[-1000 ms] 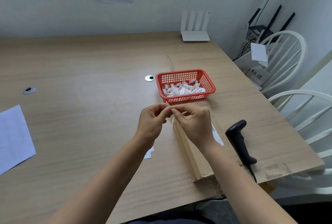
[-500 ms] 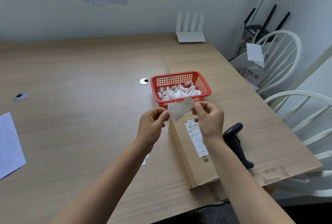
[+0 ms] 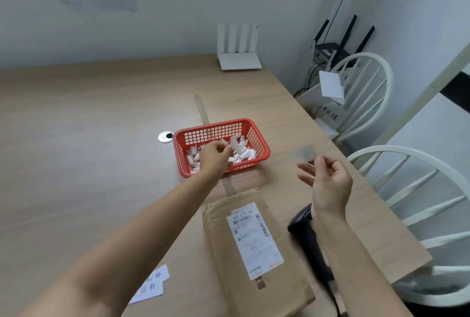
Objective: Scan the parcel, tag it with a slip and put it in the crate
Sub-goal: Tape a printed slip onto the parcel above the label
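On table, near right: parcel point(image 3: 256, 248) lying label-up.
Left hand point(image 3: 216, 156): reaching into red basket point(image 3: 262, 144), pinching white scraps.
Right hand point(image 3: 328, 182): pinching translucent slip point(image 3: 302, 152).
Risk: slip curling, sticking to fingers.

1. The thin slip point(image 3: 302, 152) above the right hand point(image 3: 328, 184) is blurry, so I can't tell how the fingers hold it.
2. The left hand point(image 3: 216, 157) covers some white bits in the red basket point(image 3: 262, 150); its fingertips are hidden.
3. The black scanner point(image 3: 304, 235) is partly behind the right arm.
4. The parcel point(image 3: 254, 253) is cut off at the bottom edge.
5. The label print is too small to read.
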